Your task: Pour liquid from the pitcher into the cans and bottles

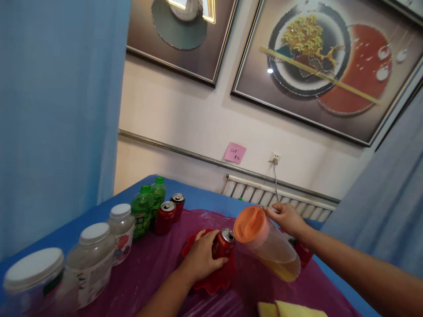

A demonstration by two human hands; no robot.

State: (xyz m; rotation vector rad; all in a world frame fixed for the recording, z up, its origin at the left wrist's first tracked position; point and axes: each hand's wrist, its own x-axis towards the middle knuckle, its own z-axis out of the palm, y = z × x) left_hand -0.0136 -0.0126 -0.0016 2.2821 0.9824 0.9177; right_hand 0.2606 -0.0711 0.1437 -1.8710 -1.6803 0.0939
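Observation:
My left hand (203, 259) is wrapped round a red drink can (222, 245) with an opened top, over a scalloped red dish (214, 281). To its right, a clear plastic pitcher (276, 253) with an orange lid (250, 224) is tilted, its lid end toward the can, with yellowish liquid low inside. My right hand (287, 219) grips the pitcher on its far side, where the handle is hidden. The lid and the can's top are close together but apart; no stream of liquid can be made out.
White-lidded jars (94, 264), green bottles (142, 211) and two cans (165, 216) line the left of the purple-covered table (132, 281). A yellow cloth (294, 309) lies at the front edge. Another red object (303, 254) is partly hidden behind the pitcher.

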